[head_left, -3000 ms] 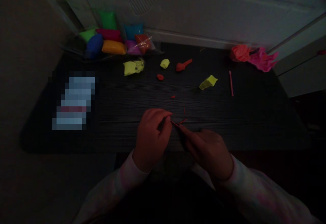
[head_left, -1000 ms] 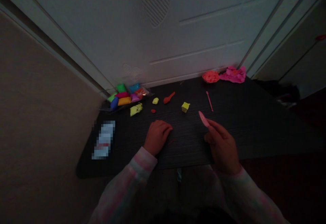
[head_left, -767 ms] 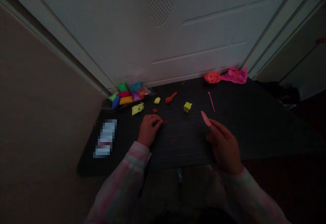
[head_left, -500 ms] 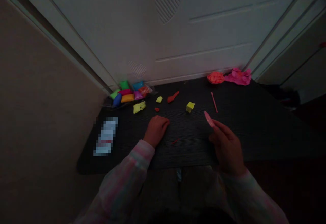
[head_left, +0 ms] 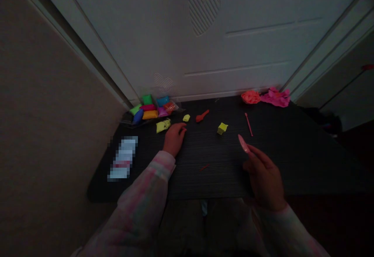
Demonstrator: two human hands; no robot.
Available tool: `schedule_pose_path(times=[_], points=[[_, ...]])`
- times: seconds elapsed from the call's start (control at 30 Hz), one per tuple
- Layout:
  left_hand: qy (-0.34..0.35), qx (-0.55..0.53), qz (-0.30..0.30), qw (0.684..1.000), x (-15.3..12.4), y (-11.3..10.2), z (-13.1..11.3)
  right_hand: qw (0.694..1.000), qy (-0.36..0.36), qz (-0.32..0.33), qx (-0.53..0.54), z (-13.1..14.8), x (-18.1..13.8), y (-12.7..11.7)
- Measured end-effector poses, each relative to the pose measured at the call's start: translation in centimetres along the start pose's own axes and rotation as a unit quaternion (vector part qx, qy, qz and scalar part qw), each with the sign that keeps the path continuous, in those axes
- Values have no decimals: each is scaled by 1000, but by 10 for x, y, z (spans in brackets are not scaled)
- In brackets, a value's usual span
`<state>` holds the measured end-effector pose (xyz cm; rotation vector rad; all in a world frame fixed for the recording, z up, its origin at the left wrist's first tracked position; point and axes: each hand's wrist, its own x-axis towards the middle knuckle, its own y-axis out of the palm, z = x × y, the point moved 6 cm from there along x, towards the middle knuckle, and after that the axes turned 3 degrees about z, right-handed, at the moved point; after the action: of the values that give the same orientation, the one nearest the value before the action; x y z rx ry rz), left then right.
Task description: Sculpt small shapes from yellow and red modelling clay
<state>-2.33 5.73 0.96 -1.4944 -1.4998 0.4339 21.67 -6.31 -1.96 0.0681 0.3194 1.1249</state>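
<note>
With the pink knife gripped in the right hand, right of the yellow block, best held high, the left hand, half-curled left of the block, contents unclear, should pinch lightly

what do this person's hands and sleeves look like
The left hand and right hand are bare, without gloves. The left sleeve and right sleeve are long and pale, with soft pink and bluish-green patches, like tie-dye. Each reaches the wrist. The light is too dim to make out finer detail.
</note>
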Motion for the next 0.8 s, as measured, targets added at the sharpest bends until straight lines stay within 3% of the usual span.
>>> schedule_pose_path(times=[0.27, 0.57, 0.73, 0.8], points=[[7, 82, 52, 995, 4, 11, 2, 1000, 20, -18, -15, 0, -3, -1], [-21, 81, 43, 996, -3, 3, 3, 1000, -2, -13, -8, 5, -3, 3], [-11, 49, 18, 999, -5, -3, 1, 991, -22, 10, -135, 7, -5, 4], [0, 50, 8, 999, -4, -4, 1, 970, -46, 63, -229, 10, -5, 12]])
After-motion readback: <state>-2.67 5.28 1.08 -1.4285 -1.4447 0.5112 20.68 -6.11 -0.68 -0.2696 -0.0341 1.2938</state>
